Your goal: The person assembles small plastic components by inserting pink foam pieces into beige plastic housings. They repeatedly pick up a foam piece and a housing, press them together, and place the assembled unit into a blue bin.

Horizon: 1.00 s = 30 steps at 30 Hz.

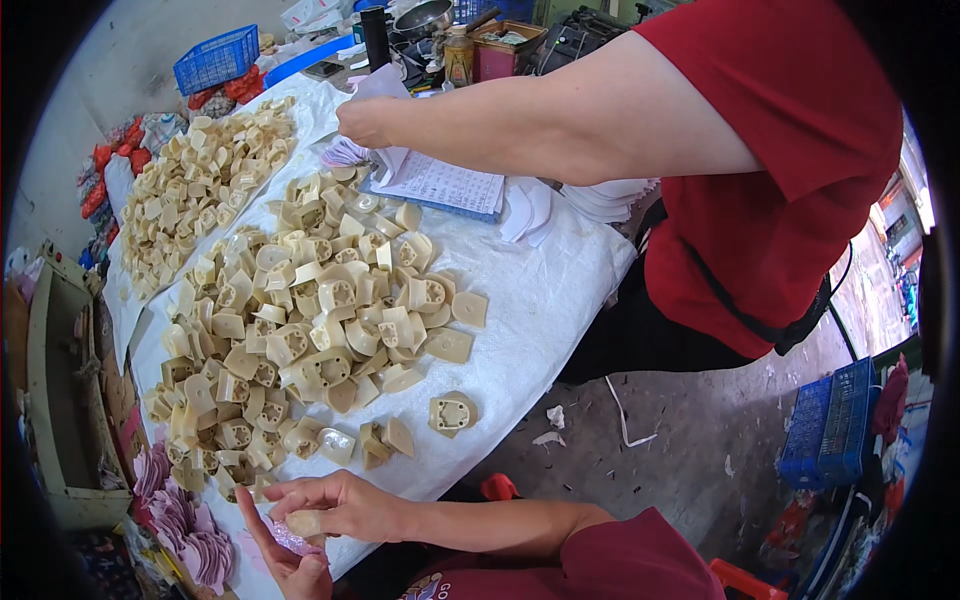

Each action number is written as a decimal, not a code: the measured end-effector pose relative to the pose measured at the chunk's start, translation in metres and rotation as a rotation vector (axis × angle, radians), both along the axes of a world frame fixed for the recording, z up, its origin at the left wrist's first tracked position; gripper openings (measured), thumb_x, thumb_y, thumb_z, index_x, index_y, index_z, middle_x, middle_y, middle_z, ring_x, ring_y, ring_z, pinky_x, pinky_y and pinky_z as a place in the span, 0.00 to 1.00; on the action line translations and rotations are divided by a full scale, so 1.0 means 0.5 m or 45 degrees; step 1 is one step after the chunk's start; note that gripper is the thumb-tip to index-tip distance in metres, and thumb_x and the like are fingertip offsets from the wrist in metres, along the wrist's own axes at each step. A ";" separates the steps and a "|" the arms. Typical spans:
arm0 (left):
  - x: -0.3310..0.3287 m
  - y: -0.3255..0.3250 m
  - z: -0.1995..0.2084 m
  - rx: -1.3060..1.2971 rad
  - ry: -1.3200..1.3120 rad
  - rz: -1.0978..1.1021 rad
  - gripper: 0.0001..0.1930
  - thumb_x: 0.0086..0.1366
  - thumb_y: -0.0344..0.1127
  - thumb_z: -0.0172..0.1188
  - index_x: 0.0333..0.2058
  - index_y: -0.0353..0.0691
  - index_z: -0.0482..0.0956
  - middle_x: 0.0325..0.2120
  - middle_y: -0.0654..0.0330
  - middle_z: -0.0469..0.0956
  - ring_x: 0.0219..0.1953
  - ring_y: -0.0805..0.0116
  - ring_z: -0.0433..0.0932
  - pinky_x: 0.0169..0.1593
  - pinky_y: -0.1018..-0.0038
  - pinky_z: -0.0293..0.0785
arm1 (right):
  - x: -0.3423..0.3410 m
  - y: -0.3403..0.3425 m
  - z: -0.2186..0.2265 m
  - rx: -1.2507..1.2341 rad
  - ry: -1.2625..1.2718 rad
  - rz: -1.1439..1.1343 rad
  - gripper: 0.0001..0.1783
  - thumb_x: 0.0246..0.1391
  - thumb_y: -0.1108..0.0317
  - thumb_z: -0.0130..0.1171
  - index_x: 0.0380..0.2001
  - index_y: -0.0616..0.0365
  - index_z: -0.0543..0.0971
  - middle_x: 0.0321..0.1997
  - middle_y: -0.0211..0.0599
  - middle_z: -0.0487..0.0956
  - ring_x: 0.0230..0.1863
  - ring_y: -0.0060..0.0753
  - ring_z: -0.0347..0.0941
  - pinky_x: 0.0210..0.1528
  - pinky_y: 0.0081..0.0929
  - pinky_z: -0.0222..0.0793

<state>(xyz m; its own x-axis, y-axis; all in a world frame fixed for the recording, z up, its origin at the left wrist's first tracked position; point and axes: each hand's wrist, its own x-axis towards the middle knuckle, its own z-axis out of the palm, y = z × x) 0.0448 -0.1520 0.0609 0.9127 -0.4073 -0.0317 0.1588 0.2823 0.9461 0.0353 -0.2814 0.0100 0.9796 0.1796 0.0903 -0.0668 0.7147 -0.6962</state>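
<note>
My left hand (272,550), at the lower left by the table's edge, has its fingers curved round a pink glittery piece (290,537). My right hand (345,507) bends over the same piece from the right, its fingers closing on it. Something beige (304,522) shows at the right thumb; whether it is a thumb cover or a plastic part I cannot tell. Just beyond my hands spreads a heap of beige moulded plastic parts (300,330), shaped like shoe heels with hollow undersides. One such part (453,412) lies apart. Cut pink pieces (200,540) are piled beside my left hand.
A co-worker in a red shirt (770,150) stands at the right, one arm reaching across the table over a written sheet (440,185). Another beige heap (195,190) lies far left. Blue crates (217,60) stand around; a metal cabinet (75,390) borders the left.
</note>
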 end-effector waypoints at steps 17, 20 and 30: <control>0.056 0.055 -0.013 1.081 -1.797 -0.555 0.47 0.41 0.19 0.64 0.61 0.37 0.51 0.42 0.48 0.72 0.38 0.49 0.71 0.39 0.59 0.69 | -0.020 -0.058 -0.026 -0.596 0.346 0.207 0.16 0.55 0.56 0.59 0.35 0.59 0.80 0.24 0.28 0.78 0.26 0.16 0.73 0.27 0.16 0.70; 0.047 0.063 -0.016 1.213 -1.432 -0.487 0.41 0.39 0.22 0.65 0.56 0.35 0.61 0.37 0.50 0.73 0.36 0.52 0.71 0.37 0.60 0.69 | -0.029 -0.046 -0.030 -0.744 0.105 -0.018 0.14 0.53 0.60 0.60 0.32 0.61 0.80 0.24 0.29 0.79 0.24 0.19 0.73 0.28 0.19 0.70; 0.049 0.054 -0.001 1.339 -1.304 -0.318 0.24 0.36 0.25 0.67 0.38 0.34 0.74 0.25 0.55 0.70 0.25 0.61 0.70 0.28 0.68 0.66 | -0.019 -0.050 0.012 -1.146 -0.103 -0.144 0.11 0.53 0.67 0.53 0.34 0.62 0.79 0.24 0.41 0.79 0.25 0.32 0.75 0.31 0.29 0.69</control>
<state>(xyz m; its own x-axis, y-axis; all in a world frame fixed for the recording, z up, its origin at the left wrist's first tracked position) 0.0692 -0.1248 0.0604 0.6313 -0.7511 0.1934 -0.7447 -0.5172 0.4218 0.0259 -0.3063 0.0159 0.9924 0.1190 0.0317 0.0440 -0.1022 -0.9938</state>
